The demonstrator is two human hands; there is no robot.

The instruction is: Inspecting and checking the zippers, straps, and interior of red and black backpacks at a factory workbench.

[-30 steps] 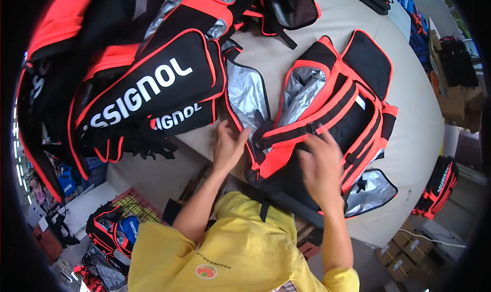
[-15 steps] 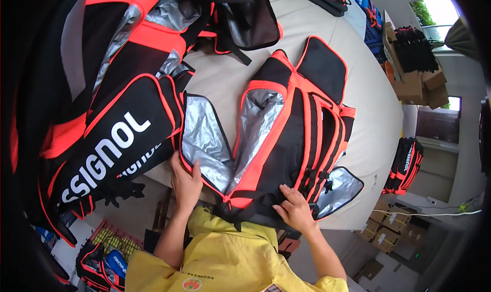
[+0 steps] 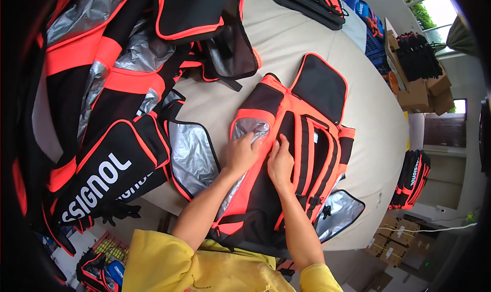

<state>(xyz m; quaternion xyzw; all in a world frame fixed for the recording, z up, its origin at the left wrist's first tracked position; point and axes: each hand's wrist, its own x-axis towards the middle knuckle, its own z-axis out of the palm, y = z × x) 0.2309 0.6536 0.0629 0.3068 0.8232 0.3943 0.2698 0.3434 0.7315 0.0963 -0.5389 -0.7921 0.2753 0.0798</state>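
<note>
A black backpack (image 3: 261, 210) with orange-red trim and a silver lining lies on the pale padded table before me, its shoulder straps facing up. My left hand (image 3: 242, 154) reaches into the silver-lined side opening, fingers curled over the orange side panel. On the other side of that panel, my right hand (image 3: 281, 165) has its fingers drawn together at the seam by the black back panel. A black flap (image 3: 323, 84) spreads open at the far end. Silver-lined flaps (image 3: 193, 151) fold outward on both sides. The left fingertips are partly hidden inside the opening.
More black-and-orange bags (image 3: 110, 177) are heaped at the left. Folded bags (image 3: 312, 3) lie on the table's far edge. Blue crates (image 3: 376, 49) and cardboard boxes (image 3: 417, 92) stand beyond the table at the right, with another bag stack (image 3: 410, 179) nearer.
Both hands have moved forward along the backpack, the left from the side flap into the lined opening, the right from the near end up to the seam. The view has shifted slightly.
</note>
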